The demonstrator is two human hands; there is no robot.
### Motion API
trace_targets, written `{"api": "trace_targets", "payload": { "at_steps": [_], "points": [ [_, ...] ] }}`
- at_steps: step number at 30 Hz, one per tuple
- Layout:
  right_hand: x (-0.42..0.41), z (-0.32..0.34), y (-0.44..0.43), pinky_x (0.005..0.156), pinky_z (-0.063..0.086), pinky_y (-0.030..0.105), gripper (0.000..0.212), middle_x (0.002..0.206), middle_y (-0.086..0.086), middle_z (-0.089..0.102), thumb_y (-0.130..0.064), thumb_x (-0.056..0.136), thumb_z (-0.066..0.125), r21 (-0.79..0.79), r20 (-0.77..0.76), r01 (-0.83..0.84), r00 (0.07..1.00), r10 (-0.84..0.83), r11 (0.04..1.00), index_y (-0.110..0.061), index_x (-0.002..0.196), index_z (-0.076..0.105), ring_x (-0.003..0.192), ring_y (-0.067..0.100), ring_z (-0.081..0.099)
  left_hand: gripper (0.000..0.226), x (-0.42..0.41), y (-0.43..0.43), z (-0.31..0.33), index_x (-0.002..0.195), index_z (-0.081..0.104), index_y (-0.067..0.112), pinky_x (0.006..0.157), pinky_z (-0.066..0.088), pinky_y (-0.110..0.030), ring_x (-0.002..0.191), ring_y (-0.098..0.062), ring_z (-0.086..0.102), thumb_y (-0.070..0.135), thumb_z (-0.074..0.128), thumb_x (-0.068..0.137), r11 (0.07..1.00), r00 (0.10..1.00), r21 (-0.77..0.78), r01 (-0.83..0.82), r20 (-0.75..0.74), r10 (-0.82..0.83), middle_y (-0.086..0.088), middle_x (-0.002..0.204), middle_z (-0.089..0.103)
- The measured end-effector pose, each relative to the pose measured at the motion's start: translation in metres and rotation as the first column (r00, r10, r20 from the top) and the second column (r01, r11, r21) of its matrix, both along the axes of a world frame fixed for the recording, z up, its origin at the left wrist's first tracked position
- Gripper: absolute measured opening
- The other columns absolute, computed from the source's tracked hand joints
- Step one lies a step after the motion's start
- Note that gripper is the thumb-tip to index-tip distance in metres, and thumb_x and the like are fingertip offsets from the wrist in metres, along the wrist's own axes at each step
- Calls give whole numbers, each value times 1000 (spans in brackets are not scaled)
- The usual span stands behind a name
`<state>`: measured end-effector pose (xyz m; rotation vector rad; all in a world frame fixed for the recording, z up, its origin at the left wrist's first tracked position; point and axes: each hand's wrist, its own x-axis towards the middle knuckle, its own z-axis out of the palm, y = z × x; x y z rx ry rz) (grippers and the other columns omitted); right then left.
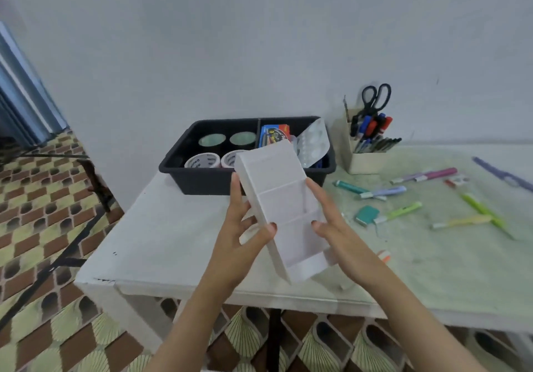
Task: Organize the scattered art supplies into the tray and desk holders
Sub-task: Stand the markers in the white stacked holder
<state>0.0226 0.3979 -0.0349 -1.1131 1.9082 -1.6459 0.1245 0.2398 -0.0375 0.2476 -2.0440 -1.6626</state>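
Over the table [161, 242], the left hand [239, 236] and right hand [336, 229] clasp a tilted, partitioned white holder [277, 192].

One wide-angle view is provided, worn on the head and tilted forward and down. The table [161, 236] is seen closely from its near edge (the black tray [184, 175] falls mid-frame), with wall [259, 40] behind and floor [43, 213] left.

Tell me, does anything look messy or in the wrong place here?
Yes. Highlighters lie scattered across the right side of the table, outside any holder. A blister pack sticks up crookedly over the right corner of the black tray. The white desk holder is tilted in the air, not standing.
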Motion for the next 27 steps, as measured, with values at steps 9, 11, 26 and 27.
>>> {"api": "trace_targets", "payload": {
  "at_steps": [9, 11, 26, 27],
  "points": [
    [-67, 17, 90, 84, 37, 5, 55, 128, 20, 49, -18, 102, 34, -37, -288, 410, 869, -402, 912, -61, 134, 22, 106, 25, 47, 85, -93, 66, 21, 133, 27, 64, 85, 52, -24, 127, -3, 43, 37, 75, 68, 934, 935, -94, 344, -58, -350, 18, 143, 39],
    [-90, 19, 112, 87, 38, 8, 60, 127, 21, 46, -15, 101, 36, -49, -336, 439, 838, -429, 897, -64, 133, 22, 105, 28, 47, 82, -120, 83, 25, 133, 33, 60, 90, 53, -36, 132, -4, 38, 29, 75, 71, 908, 908, -100, 406, -67, -413, 19, 145, 36],
    [-292, 45, 216, 76, 54, 24, 79, 135, -11, 53, 1, 94, 39, -136, -406, 498, 761, -506, 857, -53, 143, 8, 91, 7, 66, 87, -331, 195, 44, 139, -4, 59, 86, 55, -40, 131, -14, 43, 12, 53, 94, 772, 939, -605, 197, -109, -325, 26, 145, 35],
    [-304, 45, 215, 81, 51, 16, 78, 140, -13, 47, 1, 94, 40, -136, -412, 490, 762, -499, 861, -47, 146, 9, 100, -5, 60, 87, -345, 197, 39, 141, -6, 56, 81, 55, -45, 117, -26, 54, 12, 52, 94, 764, 954, -631, 137, -125, -273, 10, 136, 50]
  ]
}}
